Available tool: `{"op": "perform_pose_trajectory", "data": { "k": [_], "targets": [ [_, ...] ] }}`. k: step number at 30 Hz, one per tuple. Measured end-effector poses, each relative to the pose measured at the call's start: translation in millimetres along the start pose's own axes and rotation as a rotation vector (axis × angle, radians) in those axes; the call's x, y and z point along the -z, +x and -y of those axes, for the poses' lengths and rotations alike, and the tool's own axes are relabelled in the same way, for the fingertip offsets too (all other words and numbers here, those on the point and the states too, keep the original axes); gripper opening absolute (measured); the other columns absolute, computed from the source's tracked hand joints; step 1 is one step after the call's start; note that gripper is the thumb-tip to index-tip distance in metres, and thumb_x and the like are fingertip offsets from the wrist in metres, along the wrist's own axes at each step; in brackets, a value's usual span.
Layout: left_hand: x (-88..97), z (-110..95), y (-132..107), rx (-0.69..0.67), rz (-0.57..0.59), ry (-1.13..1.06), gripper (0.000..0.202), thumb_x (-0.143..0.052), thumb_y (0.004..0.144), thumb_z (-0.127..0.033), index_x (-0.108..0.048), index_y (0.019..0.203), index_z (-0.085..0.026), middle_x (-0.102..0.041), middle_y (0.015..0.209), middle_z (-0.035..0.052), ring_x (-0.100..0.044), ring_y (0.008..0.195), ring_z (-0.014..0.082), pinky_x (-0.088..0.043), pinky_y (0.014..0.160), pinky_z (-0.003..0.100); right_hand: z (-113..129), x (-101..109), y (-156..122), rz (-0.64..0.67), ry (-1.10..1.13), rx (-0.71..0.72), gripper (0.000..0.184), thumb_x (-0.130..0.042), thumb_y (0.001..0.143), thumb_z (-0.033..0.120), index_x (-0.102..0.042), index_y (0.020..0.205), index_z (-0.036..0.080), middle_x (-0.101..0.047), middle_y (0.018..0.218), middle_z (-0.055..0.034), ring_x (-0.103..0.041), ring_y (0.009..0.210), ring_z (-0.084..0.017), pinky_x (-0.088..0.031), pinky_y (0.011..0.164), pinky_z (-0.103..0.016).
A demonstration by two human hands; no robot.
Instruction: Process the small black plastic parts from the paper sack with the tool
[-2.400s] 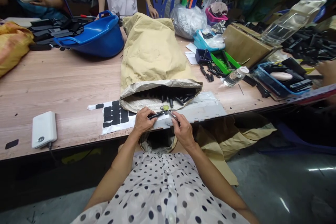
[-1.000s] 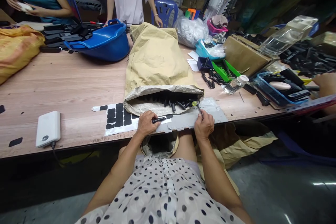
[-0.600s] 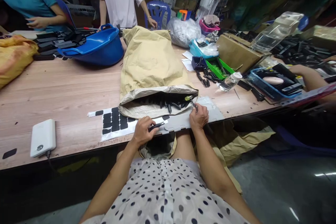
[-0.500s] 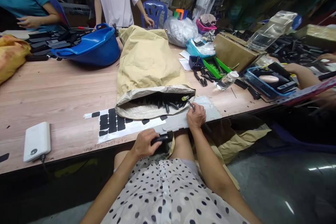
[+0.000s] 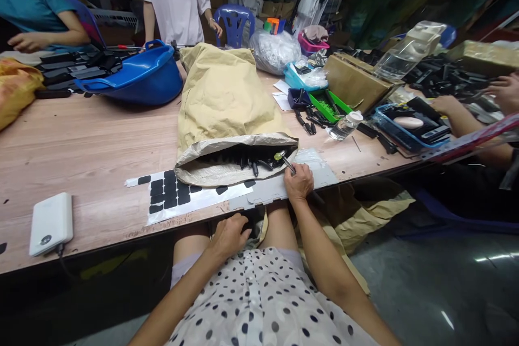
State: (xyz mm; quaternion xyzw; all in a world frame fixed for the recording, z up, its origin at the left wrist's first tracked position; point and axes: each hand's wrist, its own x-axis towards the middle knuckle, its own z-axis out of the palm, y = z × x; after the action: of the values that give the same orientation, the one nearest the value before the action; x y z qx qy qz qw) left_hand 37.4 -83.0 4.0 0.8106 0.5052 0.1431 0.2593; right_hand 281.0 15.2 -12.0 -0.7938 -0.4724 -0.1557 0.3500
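Because it lies on its side with the mouth turned toward the person, the one big tan paper sack [image 5: 227,102] on the worktop [image 5: 93,140] lets its many small black parts [image 5: 251,162], too heaped and shadowed to count, sit within easy reach of both hands. One blue tub [image 5: 133,73] rests tilted behind it, beside a spread of black pieces. One white backing sheet [image 5: 182,197] lies flat at the near edge, so its black pads [image 5: 162,194], about a dozen left in rows, can be peeled from the front. One white power bank [image 5: 51,223] sits apart to the left, its cable hanging over the edge. The right hand [image 5: 299,184] rests on the edge just beside the sack's mouth, closed around one slim tool [image 5: 285,161] whose green-tipped end points into the opening. The left hand [image 5: 229,235] is down below the edge, over an open bag on the lap, fingers curled; whether it grips anything I cannot tell.
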Motion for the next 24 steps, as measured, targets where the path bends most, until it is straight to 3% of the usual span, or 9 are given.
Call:
{"op": "perform_pose_trajectory", "data": {
  "k": [3,7,10,13,18,24],
  "targets": [
    [8.5,-7,26,-0.016,-0.234,-0.138,0.009,-0.066,0.085,-0.030,-0.071,0.087,-0.023,-0.068,0.076,0.0009,-0.066,0.069,0.0183,-0.051,0.065,0.029,1,1,0,-0.002,-0.013,0.000,0.019,-0.056,0.084,0.019,-0.076,0.085,0.021,-0.063,0.085,-0.0059,-0.052,0.081,-0.021,-0.032,0.069,-0.031],
    [32.6,-11,86,0.144,-0.482,-0.143,0.012,-0.065,0.086,-0.032,-0.069,0.090,-0.022,-0.066,0.082,0.0033,-0.065,0.076,0.0184,-0.053,0.073,0.030,2,1,-1,0.006,-0.016,-0.003,0.019,-0.056,0.085,0.019,-0.075,0.085,0.022,-0.062,0.084,-0.0054,-0.052,0.082,-0.021,-0.032,0.069,-0.030],
    [48.3,-10,126,0.346,-0.468,-0.071,0.016,-0.064,0.086,-0.031,-0.069,0.096,-0.019,-0.068,0.096,0.0088,-0.067,0.088,0.0235,-0.053,0.078,0.034,4,1,-2,0.025,-0.012,-0.014,0.019,-0.056,0.086,0.020,-0.075,0.085,0.021,-0.061,0.084,-0.0053,-0.051,0.082,-0.020,-0.033,0.070,-0.030],
    [55.8,-13,147,0.504,-0.382,-0.008,0.021,-0.063,0.086,-0.030,-0.070,0.103,-0.019,-0.068,0.108,0.0120,-0.068,0.098,0.0288,-0.053,0.082,0.038,5,2,-2,0.050,-0.003,-0.028,0.019,-0.056,0.087,0.020,-0.075,0.085,0.021,-0.060,0.086,-0.0057,-0.051,0.083,-0.021,-0.033,0.070,-0.030],
    [58.1,-13,142,0.519,-0.326,0.042,0.019,-0.063,0.086,-0.030,-0.070,0.102,-0.024,-0.068,0.112,0.0091,-0.068,0.102,0.0289,-0.052,0.080,0.037,6,4,-1,0.084,0.005,-0.052,0.020,-0.055,0.088,0.020,-0.075,0.086,0.021,-0.060,0.087,-0.0061,-0.051,0.085,-0.021,-0.033,0.070,-0.030],
    [60.2,18,102,0.310,-0.352,0.043,0.007,-0.066,0.084,-0.026,-0.068,0.091,-0.027,-0.071,0.096,0.0021,-0.066,0.095,0.0225,-0.049,0.081,0.032,6,5,-1,0.094,0.005,-0.054,0.019,-0.055,0.086,0.020,-0.075,0.088,0.021,-0.059,0.087,-0.0059,-0.050,0.085,-0.021,-0.034,0.070,-0.030]
  ]
}}
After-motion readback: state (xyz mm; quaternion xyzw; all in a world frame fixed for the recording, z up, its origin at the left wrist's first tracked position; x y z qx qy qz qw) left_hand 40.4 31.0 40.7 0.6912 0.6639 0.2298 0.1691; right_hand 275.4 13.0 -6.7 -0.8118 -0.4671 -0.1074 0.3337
